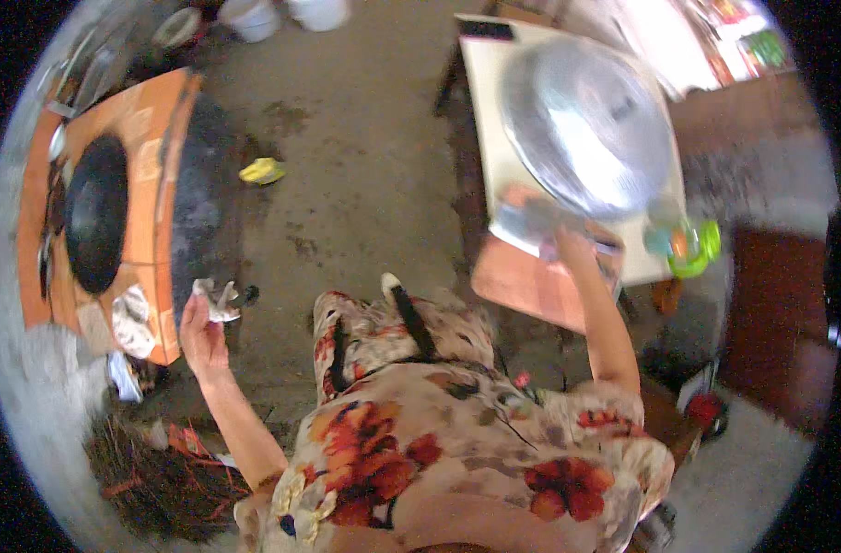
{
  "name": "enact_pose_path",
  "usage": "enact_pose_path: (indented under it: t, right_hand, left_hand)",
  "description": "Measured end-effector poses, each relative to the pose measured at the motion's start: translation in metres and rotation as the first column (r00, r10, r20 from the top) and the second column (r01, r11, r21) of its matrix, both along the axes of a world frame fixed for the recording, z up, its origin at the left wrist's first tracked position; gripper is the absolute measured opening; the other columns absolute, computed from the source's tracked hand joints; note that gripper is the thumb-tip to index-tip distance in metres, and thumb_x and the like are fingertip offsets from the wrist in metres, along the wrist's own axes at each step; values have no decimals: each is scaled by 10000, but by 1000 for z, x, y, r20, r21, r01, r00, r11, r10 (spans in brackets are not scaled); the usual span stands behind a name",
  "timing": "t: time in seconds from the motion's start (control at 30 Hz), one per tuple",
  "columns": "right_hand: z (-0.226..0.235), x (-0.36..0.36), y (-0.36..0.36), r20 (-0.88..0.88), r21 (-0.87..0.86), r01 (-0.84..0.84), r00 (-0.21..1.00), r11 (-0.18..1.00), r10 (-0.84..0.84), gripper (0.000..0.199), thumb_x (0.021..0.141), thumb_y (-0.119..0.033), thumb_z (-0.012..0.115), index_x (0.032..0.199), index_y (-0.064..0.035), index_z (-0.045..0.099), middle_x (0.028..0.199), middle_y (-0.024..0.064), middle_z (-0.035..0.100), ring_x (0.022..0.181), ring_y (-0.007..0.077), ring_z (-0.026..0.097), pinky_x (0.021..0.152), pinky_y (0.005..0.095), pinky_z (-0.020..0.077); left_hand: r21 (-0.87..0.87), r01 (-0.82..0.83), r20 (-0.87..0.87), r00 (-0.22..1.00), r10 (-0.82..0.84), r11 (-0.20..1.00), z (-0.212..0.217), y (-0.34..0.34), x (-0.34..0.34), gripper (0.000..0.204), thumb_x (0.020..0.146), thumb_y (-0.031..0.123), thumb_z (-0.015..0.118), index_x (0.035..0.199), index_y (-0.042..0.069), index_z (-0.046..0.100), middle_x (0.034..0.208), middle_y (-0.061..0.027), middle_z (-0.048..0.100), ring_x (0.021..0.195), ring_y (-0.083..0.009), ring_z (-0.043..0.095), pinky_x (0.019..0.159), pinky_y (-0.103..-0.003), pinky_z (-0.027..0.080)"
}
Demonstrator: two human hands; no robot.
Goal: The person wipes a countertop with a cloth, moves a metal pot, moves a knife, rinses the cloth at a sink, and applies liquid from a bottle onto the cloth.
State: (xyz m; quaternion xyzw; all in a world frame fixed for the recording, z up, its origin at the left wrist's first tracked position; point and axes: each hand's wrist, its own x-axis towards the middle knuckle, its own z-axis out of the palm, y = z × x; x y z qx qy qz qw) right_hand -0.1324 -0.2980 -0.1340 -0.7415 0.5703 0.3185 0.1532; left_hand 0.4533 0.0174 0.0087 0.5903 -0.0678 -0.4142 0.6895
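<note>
Stained concrete floor (365,184), brick stove (144,120)

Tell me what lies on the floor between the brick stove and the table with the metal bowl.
Head view: mostly bare concrete floor, with only a small yellow scrap near the stove.

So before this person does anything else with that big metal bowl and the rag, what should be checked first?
1. Right hand has a grip at the rim of the large metal bowl: ok, though blurred.
2. Bowl rests over the pale table: ok.
3. Left hand holds the crumpled white cloth: ok.
4. Black wok sits in the orange brick stove: ok.
5. Stove lit or hot: cannot tell.
6. Floor between stove and table: not ok, a yellow scrap lies there.
</note>
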Motion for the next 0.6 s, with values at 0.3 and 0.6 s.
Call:
enact_pose_path:
  t: [0.3,0.6]
  right_hand:
    - [12,273,-86,408,192,-83,913,978,-3,610,751,-408,677,1231,-74,503,908,195,648,868,362,628,733,456,494]
    - [67,477,-239,635,216,-69,767,974,-87,589,803,-277,699,1251,36,477,947,180,673,835,221,672,733,317,521]
  left_hand:
    - [-304,-321,-260,934,246,897,-71,-125,227,312,916,123,494,1194,-18,496,1148,-161,583,1012,-316,573,886,-509,477]
    - [-484,-391,-589,807,39,783,-60,-414,420,282,970,122,393,1199,-34,439,1133,-151,538,987,-265,554,943,-412,444]
